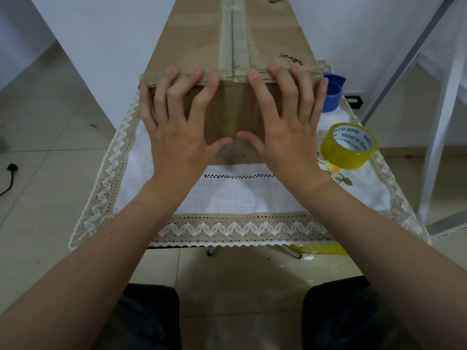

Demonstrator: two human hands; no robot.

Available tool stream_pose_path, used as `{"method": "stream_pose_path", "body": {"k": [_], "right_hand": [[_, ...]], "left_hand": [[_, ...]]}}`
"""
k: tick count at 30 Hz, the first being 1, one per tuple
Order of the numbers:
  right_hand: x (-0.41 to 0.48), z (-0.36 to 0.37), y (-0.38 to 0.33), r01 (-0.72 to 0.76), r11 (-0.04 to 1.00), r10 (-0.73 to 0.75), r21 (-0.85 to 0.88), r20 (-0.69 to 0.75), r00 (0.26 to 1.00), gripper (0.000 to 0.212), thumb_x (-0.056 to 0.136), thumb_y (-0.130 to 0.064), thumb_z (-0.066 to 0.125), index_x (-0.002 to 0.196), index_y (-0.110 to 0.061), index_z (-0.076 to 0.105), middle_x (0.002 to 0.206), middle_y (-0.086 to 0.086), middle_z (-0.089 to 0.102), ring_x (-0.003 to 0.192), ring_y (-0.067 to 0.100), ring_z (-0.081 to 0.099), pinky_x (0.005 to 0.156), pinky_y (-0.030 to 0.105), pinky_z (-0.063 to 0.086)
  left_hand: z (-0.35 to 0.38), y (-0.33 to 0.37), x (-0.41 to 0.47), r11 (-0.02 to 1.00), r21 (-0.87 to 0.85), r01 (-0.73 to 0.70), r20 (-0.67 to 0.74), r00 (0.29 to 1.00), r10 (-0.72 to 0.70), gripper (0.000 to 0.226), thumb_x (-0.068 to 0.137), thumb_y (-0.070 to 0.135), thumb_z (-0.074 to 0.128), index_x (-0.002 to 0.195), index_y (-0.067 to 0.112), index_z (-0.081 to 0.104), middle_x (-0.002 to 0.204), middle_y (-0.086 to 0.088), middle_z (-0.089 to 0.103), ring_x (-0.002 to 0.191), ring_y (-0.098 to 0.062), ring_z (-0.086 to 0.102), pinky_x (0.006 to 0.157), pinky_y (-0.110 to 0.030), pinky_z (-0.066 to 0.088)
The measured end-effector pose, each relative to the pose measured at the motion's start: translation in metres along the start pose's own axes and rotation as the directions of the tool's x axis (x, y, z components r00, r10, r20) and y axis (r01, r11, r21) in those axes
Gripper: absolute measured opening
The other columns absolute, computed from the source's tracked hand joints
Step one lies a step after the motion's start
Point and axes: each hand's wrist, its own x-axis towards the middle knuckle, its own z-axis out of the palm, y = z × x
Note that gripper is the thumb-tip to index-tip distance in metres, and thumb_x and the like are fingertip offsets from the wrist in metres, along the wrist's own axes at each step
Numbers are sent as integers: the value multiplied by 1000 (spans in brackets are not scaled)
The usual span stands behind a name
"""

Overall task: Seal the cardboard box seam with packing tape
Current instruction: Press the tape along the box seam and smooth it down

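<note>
Head view, only 1 camera. Long brown cardboard box [192, 39] lies on the small table under a white lace-trimmed cloth [252, 195], long axis running straight away from us. Centre seam [231, 41] follows that axis and already shows a strip of clear tape [225, 46] along the top, folding over the near edge and down the end face.

Left hand [177, 127] and right hand [288, 127] both lie flat on the near end face, fingers spread wide and hooked over the top edge, thumbs nearly touching at the seam line. Neither hand holds anything; we read this as pressing the tape end down.

Yellow roll of packing tape [350, 146] stands tilted on the cloth, just right of the box and near the right hand, so that hand is the nearer one if we need another strip. Blue plastic tape dispenser [332, 93] sits behind the roll, against the box's right side.

Room: the box fills most of the table width, with bare cloth only in front of it. Cloth edges overhang the table, so the roll has little margin on the right. Far end of the seam is out of frame; we cannot tell if it is sealed.
</note>
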Motion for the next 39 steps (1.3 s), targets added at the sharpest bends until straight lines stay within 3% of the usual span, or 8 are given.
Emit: {"method": "stream_pose_path", "body": {"k": [7, 12, 16, 25, 31, 33, 36, 39], "right_hand": [[-4, -8, 3, 32, 998, -29, -49, 67, 997, 114, 71, -70, 75, 162, -25, 24, 167, 14, 30, 155, 41, 21, 124, 69, 10], [-2, -5, -2, -5, 999, 7, -35, 45, 999, 115, 68, -80, 71, 159, -28, 23, 162, 7, 22, 154, 39, 24, 125, 68, 11], [2, 0, -14, -83, 996, 84, -32, 14, 996, 116, 64, -87, 68, 153, -28, 23, 159, 8, 24, 152, 38, 22, 124, 69, 9], [5, -5, -14, -61, 996, 66, -72, 71, 995, 124, 59, -70, 85, 156, -31, 18, 156, 4, 13, 153, 36, 18, 125, 67, 8], [7, -24, -6, -51, 998, 55, -46, 87, 995, 116, 56, -56, 92, 153, -35, 33, 156, 3, 39, 147, 30, 28, 125, 61, 18], [13, -30, -4, -63, 998, 63, -1, 82, 995, 104, 59, -52, 91, 149, -35, 41, 150, 4, 48, 141, 31, 35, 125, 60, 19], [25, -36, -5, -92, 989, 88, 120, 44, 995, 76, 71, -58, 83, 137, -30, 57, 136, 7, 56, 127, 38, 47, 124, 59, 23], [39, -38, -11, -154, 969, 156, 193, 5, 988, 55, 85, -67, 70, 127, -32, 67, 121, 8, 60, 110, 37, 52, 101, 49, 43]], "left_hand": [[-2, 0, 0, 998, 60, -18, 57, 998, 15, 118, 60, 67, 83, 158, 29, 28, 158, -5, 30, 152, -33, 24, 124, -66, 11], [-3, 3, 2, 995, 96, -10, 75, 997, 2, 123, 56, 67, 85, 157, 31, 24, 154, 0, 17, 151, -30, 19, 124, -65, 10], [-1, 4, 4, 993, 121, -1, 56, 998, -6, 124, 53, 67, 87, 156, 31, 27, 151, -1, 19, 149, -32, 26, 124, -63, 13], [-8, 0, 7, 992, 122, -8, 90, 996, -3, 127, 51, 58, 91, 157, 33, 27, 153, -4, 28, 149, -31, 25, 124, -60, 13], [-16, 0, 10, 996, 88, 8, 116, 993, -19, 124, 50, 48, 95, 155, 33, 30, 153, -9, 43, 147, -34, 34, 122, -61, 18], [-19, 0, 13, 997, 75, 15, 112, 993, -23, 115, 54, 51, 93, 152, 34, 36, 150, -8, 45, 144, -34, 37, 120, -60, 20], [-23, 5, 21, 999, 8, 53, 69, 996, -54, 77, 76, 63, 75, 142, 30, 52, 138, -10, 54, 132, -39, 47, 117, -58, 26], [-23, 13, 33, 985, -88, 151, -11, 988, -153, 45, 95, 60, 59, 123, 25, 67, 117, -13, 60, 115, -41, 54, 109, -54, 35]]}}
